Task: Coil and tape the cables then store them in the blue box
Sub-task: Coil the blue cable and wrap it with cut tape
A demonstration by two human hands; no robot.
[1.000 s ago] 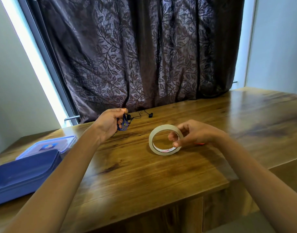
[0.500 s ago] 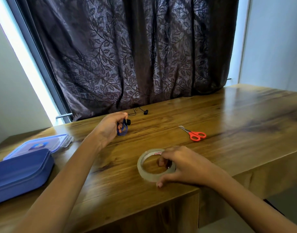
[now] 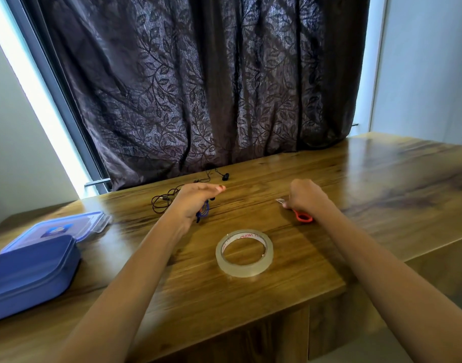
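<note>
Your left grip [image 3: 194, 203] holds the coiled blue cable [image 3: 203, 213] over the surface [image 3: 381, 192], loops hanging down. Your right grip [image 3: 307, 199] curls over the red scissors [image 3: 303, 218], blades pointing far-left. The tape roll [image 3: 244, 254] lies flat; its red lettering is unreadable.

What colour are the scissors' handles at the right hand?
Red, seen in the head view where the scissors stick out from under the right hand.
</note>
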